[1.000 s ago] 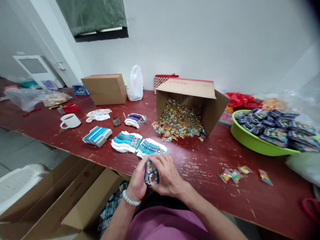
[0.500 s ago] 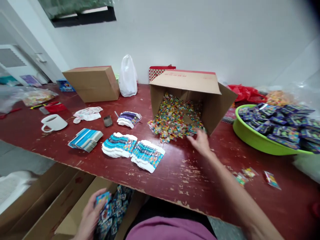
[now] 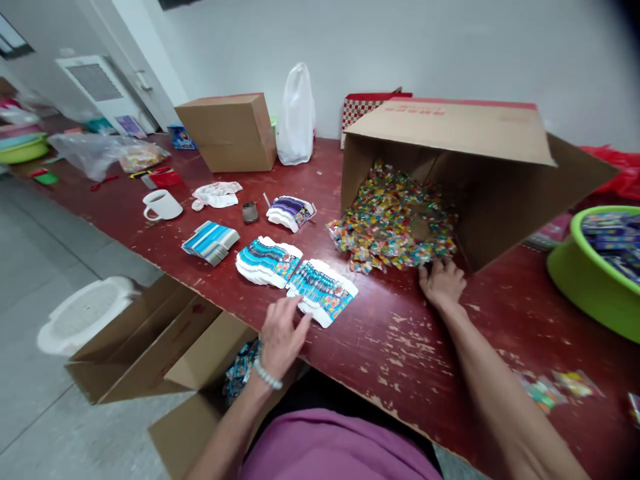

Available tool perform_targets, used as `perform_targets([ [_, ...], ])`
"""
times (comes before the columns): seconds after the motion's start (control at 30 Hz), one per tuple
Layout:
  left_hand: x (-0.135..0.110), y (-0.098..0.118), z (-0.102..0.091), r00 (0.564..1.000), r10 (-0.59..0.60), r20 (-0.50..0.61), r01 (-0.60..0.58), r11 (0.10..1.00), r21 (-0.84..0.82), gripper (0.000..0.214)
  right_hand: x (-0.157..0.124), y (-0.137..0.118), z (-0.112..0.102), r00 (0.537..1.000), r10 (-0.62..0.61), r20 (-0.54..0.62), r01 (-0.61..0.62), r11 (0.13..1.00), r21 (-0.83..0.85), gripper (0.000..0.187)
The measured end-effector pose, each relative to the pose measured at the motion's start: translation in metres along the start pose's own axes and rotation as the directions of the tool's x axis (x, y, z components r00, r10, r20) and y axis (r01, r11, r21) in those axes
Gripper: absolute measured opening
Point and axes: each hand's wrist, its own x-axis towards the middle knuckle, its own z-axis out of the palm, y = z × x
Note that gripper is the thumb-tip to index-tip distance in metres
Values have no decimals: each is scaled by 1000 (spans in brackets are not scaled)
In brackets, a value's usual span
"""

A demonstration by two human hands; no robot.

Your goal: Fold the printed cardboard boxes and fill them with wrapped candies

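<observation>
My left hand [image 3: 281, 331], with a white bead bracelet at the wrist, reaches over the table's front edge, its fingers spread and touching the nearer stack of blue printed cards [image 3: 323, 291]. My right hand [image 3: 442, 281] lies at the mouth of the tipped cardboard box [image 3: 480, 153], its fingers curled into the edge of the pile of small colourful packets [image 3: 393, 223]. What those fingers hold is hidden. A second stack of blue cards [image 3: 267, 260] lies just left of the first.
An open carton [image 3: 165, 347] with small packs inside stands below the table edge. On the red table [image 3: 400, 340] are a white mug [image 3: 161, 205], a closed box [image 3: 230, 130], a white bag [image 3: 296, 117], a green basin [image 3: 595, 273] and loose packets [image 3: 550, 390].
My left hand rose from the carton below, without the pack, to the card stack. My right hand reached further to the packet pile. The view moved closer and lower.
</observation>
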Motion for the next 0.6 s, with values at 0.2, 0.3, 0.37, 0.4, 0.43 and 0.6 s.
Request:
perform_targets([
  [0.2, 25, 26, 41, 986, 49, 158, -104, 926, 362, 45, -57, -29, -6, 965, -252, 70, 256, 966, -45, 52],
  [0.3, 26, 28, 41, 983, 45, 180, -114, 909, 400, 37, -73, -37, -7, 944, -325, 58, 319, 944, 86, 52],
  [0.37, 28, 28, 39, 979, 46, 196, -123, 908, 401, 36, -79, -39, -8, 948, -318, -12, 312, 920, 239, 47],
  [0.4, 29, 29, 38, 977, 45, 206, -126, 909, 398, 36, -83, -40, -9, 954, -293, -70, 300, 903, 306, 43],
  [0.43, 31, 30, 37, 976, 44, 215, -127, 911, 392, 37, -87, -41, -9, 956, -260, -135, 291, 888, 355, 39],
  [0.6, 35, 32, 34, 986, 14, 164, -60, 958, 282, 25, -118, -72, -12, 921, -330, -210, 389, 828, 404, 29],
])
